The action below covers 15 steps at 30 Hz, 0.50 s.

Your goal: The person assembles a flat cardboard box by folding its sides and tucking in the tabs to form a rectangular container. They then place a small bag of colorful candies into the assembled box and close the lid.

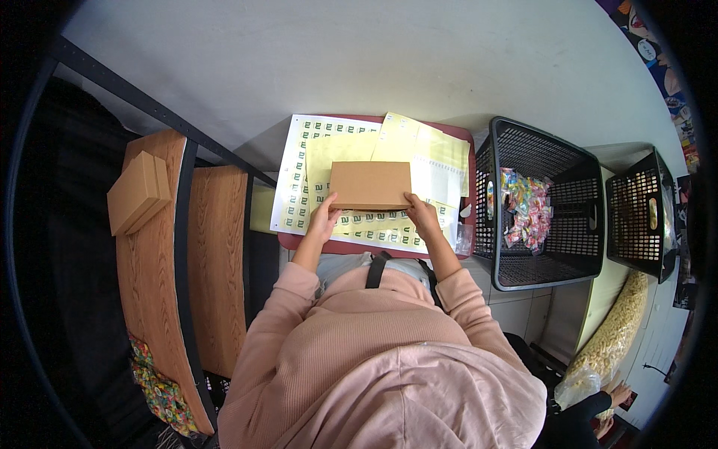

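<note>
A closed brown cardboard box (371, 184) is held level between my two hands, above the sheets on the table. My left hand (324, 216) grips its near left corner, thumb on the side and the other fingers underneath, partly hidden. At the near right corner my right hand (423, 215) holds it the same way. Beneath lie a white sheet of printed stickers (288, 196) and several pale yellow sheets (402, 133), spread over a red tabletop (287, 241).
Right of the table stands a black plastic crate (538, 278) with colourful wrapped sweets (527, 213), then a smaller crate (636, 251). Wooden shelves (217, 262) at left bear more brown boxes (140, 191) and a colourful bag (161, 389). Another person's hands (619, 394) are near a bag of pale snacks (613, 325).
</note>
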Each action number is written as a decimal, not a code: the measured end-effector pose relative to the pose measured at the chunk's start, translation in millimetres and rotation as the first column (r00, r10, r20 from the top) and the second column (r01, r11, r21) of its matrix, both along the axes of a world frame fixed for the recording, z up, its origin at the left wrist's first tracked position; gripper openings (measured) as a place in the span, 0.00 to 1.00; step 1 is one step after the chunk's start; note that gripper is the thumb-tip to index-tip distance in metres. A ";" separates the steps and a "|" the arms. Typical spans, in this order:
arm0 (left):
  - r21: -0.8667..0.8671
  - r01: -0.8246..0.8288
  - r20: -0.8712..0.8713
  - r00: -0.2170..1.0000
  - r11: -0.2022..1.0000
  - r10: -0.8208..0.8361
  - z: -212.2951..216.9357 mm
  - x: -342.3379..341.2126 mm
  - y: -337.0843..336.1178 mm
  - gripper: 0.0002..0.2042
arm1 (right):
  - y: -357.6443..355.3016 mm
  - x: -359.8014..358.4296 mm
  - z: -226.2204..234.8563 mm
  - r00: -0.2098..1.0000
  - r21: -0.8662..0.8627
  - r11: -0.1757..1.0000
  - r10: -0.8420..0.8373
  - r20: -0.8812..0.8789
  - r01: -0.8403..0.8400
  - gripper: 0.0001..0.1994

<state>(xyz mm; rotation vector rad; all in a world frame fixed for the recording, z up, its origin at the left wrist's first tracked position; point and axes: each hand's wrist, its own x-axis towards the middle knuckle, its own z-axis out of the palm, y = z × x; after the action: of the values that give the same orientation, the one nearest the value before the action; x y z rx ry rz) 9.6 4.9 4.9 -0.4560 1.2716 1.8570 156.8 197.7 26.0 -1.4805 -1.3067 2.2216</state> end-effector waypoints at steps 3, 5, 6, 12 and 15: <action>0.039 0.001 0.022 1.000 0.999 -0.001 -3.0 -0.5 0.4 0.19 | 3.5 1.9 -11.8 0.999 -0.080 0.996 -0.033 -0.044 0.029 0.17; 0.031 -0.013 0.079 0.997 0.999 0.011 -3.3 -2.2 3.0 0.18 | 3.3 3.0 -16.2 0.995 -0.132 0.989 -0.075 -0.072 0.065 0.14; 0.027 -0.019 0.108 0.994 0.999 0.016 -2.8 -2.7 4.8 0.18 | 3.4 3.4 -17.7 0.991 -0.156 0.984 -0.097 -0.090 0.082 0.14; 0.092 -0.107 0.149 0.985 0.990 0.092 -11.4 -1.5 8.7 0.17 | -0.8 -2.4 -6.8 0.974 -0.210 0.960 -0.209 -0.091 0.186 0.11; 0.077 -0.122 0.147 0.983 0.990 0.110 -18.2 -1.7 9.9 0.17 | 1.1 -2.7 -11.9 0.975 -0.214 0.960 -0.204 -0.089 0.182 0.11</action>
<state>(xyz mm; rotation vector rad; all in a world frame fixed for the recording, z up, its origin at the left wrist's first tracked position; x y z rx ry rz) 8.0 14.7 -13.4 -0.6161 1.0861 1.9310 154.1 198.8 14.2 -1.4562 -0.8811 2.3260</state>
